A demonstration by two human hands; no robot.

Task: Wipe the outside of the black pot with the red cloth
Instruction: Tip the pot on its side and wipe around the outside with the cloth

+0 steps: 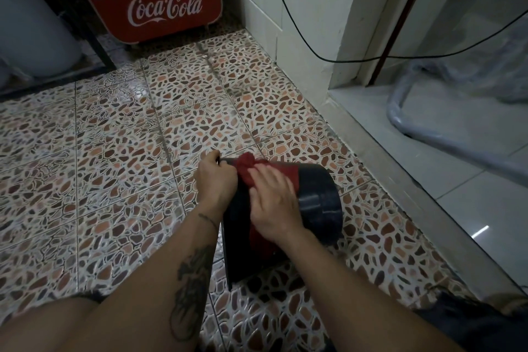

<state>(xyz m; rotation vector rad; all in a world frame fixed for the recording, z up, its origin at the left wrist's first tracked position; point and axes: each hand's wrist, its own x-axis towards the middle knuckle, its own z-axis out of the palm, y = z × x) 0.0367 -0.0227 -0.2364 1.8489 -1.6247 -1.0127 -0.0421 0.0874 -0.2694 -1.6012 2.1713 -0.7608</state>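
The black pot (320, 197) lies tipped on its side on the patterned floor tiles, its base turned to the right. My left hand (215, 177) grips the pot's rim at the left. The red cloth (251, 168) is draped over the pot's upper side and hangs down the near side. My right hand (274, 200) presses flat on the cloth against the pot's wall, fingers pointing up and left. Most of the pot's near side is hidden by my hands and the cloth.
A red Coca-Cola cooler (154, 0) stands at the back. A white tiled wall corner (300, 37) and a raised grey step (400, 180) run along the right. A black cable (328, 57) hangs across the wall. My knees are at the bottom edge.
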